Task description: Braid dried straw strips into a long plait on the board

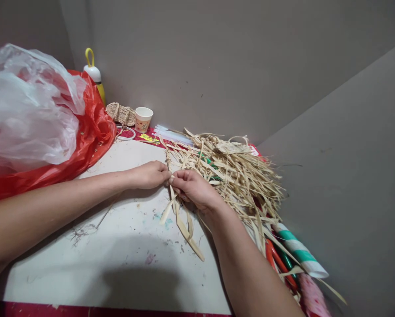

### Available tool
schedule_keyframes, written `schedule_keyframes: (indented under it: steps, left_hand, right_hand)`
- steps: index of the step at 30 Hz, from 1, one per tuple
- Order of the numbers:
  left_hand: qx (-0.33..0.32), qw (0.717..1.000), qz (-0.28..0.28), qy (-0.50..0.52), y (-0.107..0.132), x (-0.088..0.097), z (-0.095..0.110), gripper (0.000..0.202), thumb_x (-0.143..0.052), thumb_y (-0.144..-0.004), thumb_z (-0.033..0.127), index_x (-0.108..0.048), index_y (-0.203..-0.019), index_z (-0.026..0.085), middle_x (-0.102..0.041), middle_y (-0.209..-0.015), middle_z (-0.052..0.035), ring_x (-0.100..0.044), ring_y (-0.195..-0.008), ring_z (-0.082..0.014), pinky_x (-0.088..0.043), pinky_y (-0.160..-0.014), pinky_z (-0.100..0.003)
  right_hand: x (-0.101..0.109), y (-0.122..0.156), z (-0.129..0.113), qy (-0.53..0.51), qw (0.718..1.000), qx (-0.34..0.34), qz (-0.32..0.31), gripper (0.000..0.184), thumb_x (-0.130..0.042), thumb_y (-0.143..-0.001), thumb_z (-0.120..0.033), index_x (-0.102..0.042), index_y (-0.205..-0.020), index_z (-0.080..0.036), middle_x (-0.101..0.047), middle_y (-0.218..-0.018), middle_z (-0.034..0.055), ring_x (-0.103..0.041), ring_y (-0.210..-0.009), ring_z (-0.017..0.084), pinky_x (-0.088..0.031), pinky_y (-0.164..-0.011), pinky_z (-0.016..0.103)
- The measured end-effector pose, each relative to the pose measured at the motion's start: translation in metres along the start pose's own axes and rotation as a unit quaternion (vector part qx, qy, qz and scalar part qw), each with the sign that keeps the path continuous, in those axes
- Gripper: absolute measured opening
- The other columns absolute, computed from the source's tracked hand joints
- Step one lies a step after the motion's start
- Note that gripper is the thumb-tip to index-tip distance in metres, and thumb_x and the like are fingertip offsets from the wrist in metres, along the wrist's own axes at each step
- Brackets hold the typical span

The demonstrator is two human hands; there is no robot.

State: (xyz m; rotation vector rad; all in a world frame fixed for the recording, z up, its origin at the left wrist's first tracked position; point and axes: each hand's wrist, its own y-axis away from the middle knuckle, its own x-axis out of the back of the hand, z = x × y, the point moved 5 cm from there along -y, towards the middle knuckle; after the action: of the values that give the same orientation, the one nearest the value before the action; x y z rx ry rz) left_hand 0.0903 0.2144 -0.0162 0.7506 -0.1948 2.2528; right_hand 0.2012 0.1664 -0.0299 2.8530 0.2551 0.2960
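My left hand (pixel 153 175) and my right hand (pixel 192 187) meet near the middle of the view, their fingertips pinched together on a braid of dry straw (pixel 168 158). The braided part runs up and away from my fingers, and loose flat strands (pixel 184 224) hang down below them over the white board (pixel 118 264). Just right of my right hand lies a large heap of dry straw (pixel 250 176), with a small woven straw piece (pixel 232 147) on top. Exactly how the strands cross between my fingers is hidden.
A red plastic bag (pixel 100 127) and a clear plastic bag (pixel 35 110) bulge at left. Behind stand a yellow-and-white bottle (pixel 92 72), a coiled straw braid (pixel 121 113) and a paper cup (pixel 143 121). At right lie a green-striped roll (pixel 301 251) and red-handled scissors (pixel 279 262). Grey walls enclose the back.
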Motion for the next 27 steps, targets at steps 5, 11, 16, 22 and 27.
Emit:
schedule_keyframes:
  steps: [5,11,16,22,27]
  left_hand:
    - [0.059,0.994,-0.002,0.094,0.002,-0.005,-0.006,0.017,-0.047,-0.073,0.025,-0.047,-0.057,0.017,-0.039,-0.049,0.0056,-0.03,-0.044,-0.0073,-0.022,-0.045,-0.02]
    - [0.046,0.991,0.018,0.126,0.003,-0.006,-0.008,0.019,-0.05,-0.072,0.026,-0.048,-0.056,0.016,-0.042,-0.051,0.0044,-0.032,-0.047,-0.0068,-0.023,-0.045,-0.019]
    - [0.038,0.991,0.024,0.128,0.003,-0.005,-0.008,0.019,-0.051,-0.071,0.026,-0.048,-0.054,0.016,-0.042,-0.051,0.0051,-0.033,-0.047,-0.0064,-0.025,-0.047,-0.019]
    - [0.079,0.97,0.008,0.23,0.005,-0.007,-0.005,0.017,-0.048,-0.07,0.016,-0.049,-0.053,0.016,-0.044,-0.045,0.0048,-0.034,-0.041,-0.0051,-0.022,-0.043,-0.019]
    - [0.133,0.943,-0.012,0.304,0.01,-0.007,-0.001,0.029,-0.05,-0.07,0.017,-0.035,-0.045,0.018,-0.028,-0.038,0.0075,-0.02,-0.033,-0.0036,-0.009,-0.037,-0.023]
  right_hand:
    - [0.0,0.002,-0.006,0.077,0.996,0.018,0.036,0.027,-0.06,-0.072,-0.028,-0.044,-0.052,-0.018,-0.038,-0.041,-0.0078,-0.027,-0.034,0.003,-0.017,-0.033,0.017]
    - [0.008,0.008,-0.006,0.095,0.995,-0.027,0.014,0.021,-0.06,-0.073,-0.027,-0.053,-0.056,-0.016,-0.048,-0.042,-0.0045,-0.031,-0.032,0.004,-0.019,-0.031,0.018]
    - [0.015,0.012,-0.01,0.007,0.999,-0.044,0.016,0.016,-0.062,-0.07,-0.025,-0.058,-0.059,-0.013,-0.055,-0.044,-0.0019,-0.032,-0.029,0.003,-0.019,-0.03,0.016]
    - [-0.017,0.014,-0.012,0.028,0.998,-0.04,0.037,0.021,-0.047,-0.077,-0.023,-0.052,-0.058,-0.016,-0.057,-0.044,0.0002,-0.035,-0.028,0.005,-0.021,-0.031,0.018]
    - [-0.03,0.019,-0.018,0.26,0.956,0.061,0.125,0.027,-0.045,-0.077,-0.018,-0.045,-0.05,-0.019,-0.051,-0.044,0.0021,-0.039,-0.039,0.01,-0.022,-0.041,0.024]
